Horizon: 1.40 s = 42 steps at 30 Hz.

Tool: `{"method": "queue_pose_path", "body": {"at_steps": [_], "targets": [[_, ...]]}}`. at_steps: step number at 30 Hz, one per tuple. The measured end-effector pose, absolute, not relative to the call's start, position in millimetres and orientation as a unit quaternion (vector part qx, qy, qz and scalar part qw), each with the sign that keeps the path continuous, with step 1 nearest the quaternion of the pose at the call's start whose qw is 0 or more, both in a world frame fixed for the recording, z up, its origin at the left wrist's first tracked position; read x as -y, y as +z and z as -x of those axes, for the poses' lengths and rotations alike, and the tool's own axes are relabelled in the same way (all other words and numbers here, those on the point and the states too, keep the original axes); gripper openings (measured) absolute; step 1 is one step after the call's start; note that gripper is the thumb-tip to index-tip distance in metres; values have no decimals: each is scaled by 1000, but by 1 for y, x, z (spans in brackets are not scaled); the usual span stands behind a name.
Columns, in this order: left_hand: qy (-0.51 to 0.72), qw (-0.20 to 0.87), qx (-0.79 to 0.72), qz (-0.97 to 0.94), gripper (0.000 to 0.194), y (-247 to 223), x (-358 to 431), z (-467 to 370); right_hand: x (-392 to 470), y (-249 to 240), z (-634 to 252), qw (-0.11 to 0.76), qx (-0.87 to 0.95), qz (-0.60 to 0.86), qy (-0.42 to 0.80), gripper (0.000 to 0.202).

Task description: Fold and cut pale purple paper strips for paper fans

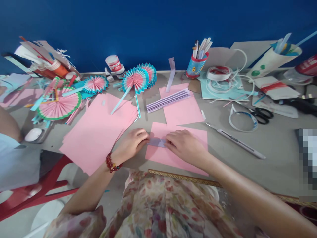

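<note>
A narrow strip of lilac paper (157, 142) stretches between my two hands, above a pink paper sheet (190, 162) at the table's front edge. My left hand (135, 142) has its fingers closed on the strip's left end. At the right end, my right hand (182, 145) grips it with curled fingers; the fingertips are partly hidden. Just beyond lies a pleated lilac paper (168, 100) on another pink sheet (183, 114). A stack of pink paper (94, 132) is left of my left hand.
Paper fans (135, 79) stand at the back near glue jars (113, 63). A craft knife (237, 142) lies to the right, with black-handled scissors (264, 115) and a tape roll (242, 120) beyond. A pen holder (196, 64) stands by the blue wall. Another person's arm (8, 125) is at left.
</note>
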<state>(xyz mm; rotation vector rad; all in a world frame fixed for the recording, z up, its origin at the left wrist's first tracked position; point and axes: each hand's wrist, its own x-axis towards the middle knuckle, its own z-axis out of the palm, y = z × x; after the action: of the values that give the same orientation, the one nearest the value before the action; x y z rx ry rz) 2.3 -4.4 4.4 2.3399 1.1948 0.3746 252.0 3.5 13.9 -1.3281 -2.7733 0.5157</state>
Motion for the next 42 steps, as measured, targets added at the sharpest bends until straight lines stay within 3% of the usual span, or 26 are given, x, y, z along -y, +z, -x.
{"method": "queue_pose_path", "body": {"at_steps": [22, 29, 36, 42], "targets": [[127, 228, -438, -860, 16, 5, 6, -3, 1, 16, -246, -18, 901, 423, 100, 19], [127, 176, -450, -866, 11, 2, 13, -3, 1, 18, -247, -17, 893, 439, 101, 16], [85, 60, -410, -906, 21, -2, 25, -9, 1, 22, -247, -26, 885, 451, 115, 14], [84, 99, -407, -904, 16, -1, 32, -31, 3, 23, -247, -5, 882, 456, 124, 5]]}}
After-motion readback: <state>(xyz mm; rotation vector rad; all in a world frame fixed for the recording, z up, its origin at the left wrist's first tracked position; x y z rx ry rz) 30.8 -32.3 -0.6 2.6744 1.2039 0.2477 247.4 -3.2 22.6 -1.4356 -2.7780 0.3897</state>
